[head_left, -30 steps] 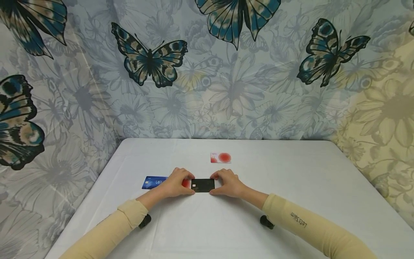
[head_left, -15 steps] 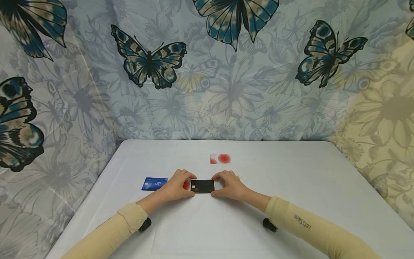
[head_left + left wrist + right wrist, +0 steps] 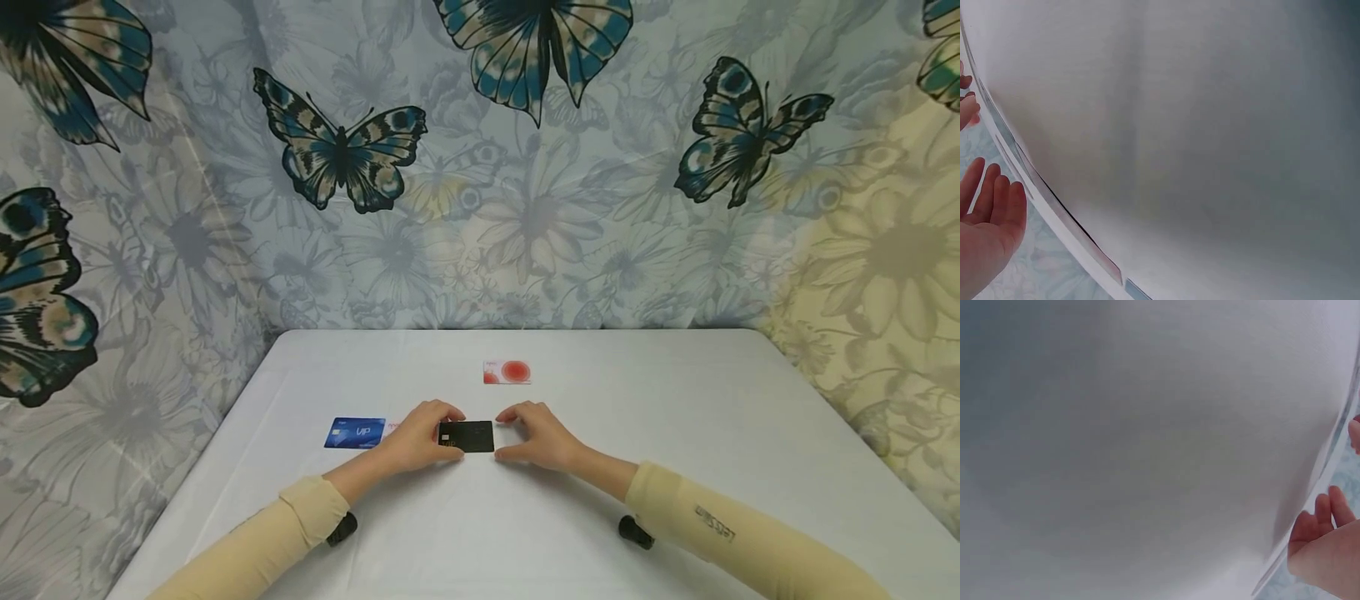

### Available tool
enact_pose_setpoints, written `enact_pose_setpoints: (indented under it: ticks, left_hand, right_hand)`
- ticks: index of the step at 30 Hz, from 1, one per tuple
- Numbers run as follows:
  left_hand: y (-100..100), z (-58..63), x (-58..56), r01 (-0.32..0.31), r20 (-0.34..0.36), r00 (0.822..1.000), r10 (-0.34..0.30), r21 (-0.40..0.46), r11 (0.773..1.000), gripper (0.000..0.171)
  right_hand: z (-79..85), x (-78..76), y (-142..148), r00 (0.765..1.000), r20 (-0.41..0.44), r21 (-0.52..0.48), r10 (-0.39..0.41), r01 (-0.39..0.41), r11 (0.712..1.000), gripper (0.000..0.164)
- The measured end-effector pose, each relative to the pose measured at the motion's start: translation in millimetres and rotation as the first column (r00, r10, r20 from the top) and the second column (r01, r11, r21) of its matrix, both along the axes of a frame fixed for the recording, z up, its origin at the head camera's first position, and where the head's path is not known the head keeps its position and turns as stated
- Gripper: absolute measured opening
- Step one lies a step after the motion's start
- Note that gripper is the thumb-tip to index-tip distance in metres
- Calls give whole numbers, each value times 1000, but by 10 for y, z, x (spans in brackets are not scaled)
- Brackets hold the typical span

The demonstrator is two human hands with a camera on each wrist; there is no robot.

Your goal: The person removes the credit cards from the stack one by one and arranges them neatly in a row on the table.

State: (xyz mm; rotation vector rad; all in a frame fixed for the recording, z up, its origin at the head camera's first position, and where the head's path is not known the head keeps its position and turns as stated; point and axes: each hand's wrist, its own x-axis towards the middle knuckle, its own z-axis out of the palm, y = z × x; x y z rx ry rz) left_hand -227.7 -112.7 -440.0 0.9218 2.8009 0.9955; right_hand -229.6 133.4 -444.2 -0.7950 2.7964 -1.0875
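A black card (image 3: 467,437) lies flat on the white table (image 3: 675,400), near its middle. My left hand (image 3: 452,433) grips the card's left end, fingers curled over the far edge and thumb at the near edge. My right hand (image 3: 501,434) sits just off the card's right end with fingers loosely curved; I cannot tell whether they touch it. A sliver of a white and red card (image 3: 392,426) shows under my left hand. Both wrist views show mostly bare tabletop, with part of the left hand (image 3: 988,231) and part of the right hand (image 3: 1329,544) at the frame edges.
A blue card (image 3: 355,433) lies left of my left hand. A white card with a red disc (image 3: 507,372) lies farther back, near the centre. A butterfly-print cloth (image 3: 480,167) hangs behind and beside the table.
The black card has slid a little to the left with my left hand, covering the red spot beside it. My right hand's fingers have eased off the card's right end.
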Motion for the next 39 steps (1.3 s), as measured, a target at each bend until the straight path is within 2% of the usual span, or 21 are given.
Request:
enact_pose_setpoints:
  ticks: [5,15,29,33,39]
  left_hand:
    - [97,19,12,14,56,998,-15,19,1000,46]
    - [263,15,16,54,4,999,-54,-2,999,44]
    - [402,33,29,91,85,992,-90,-8,996,45]
    - [429,36,48,95,94,991,-94,-13,995,44]
    - [461,29,43,107,72,992,-104,-34,994,44]
  right_hand:
    - [-14,27,69,1000,-11,-13,-15,15,1000,47]
    - [-11,83,208,998,34,-12,-50,50,999,47]
    - [-43,141,359,998,22,4,-60,59,998,48]
    - [-40,160,388,997,29,3,-71,71,997,47]
    - [-35,165,427,996,31,-7,-82,82,997,47]
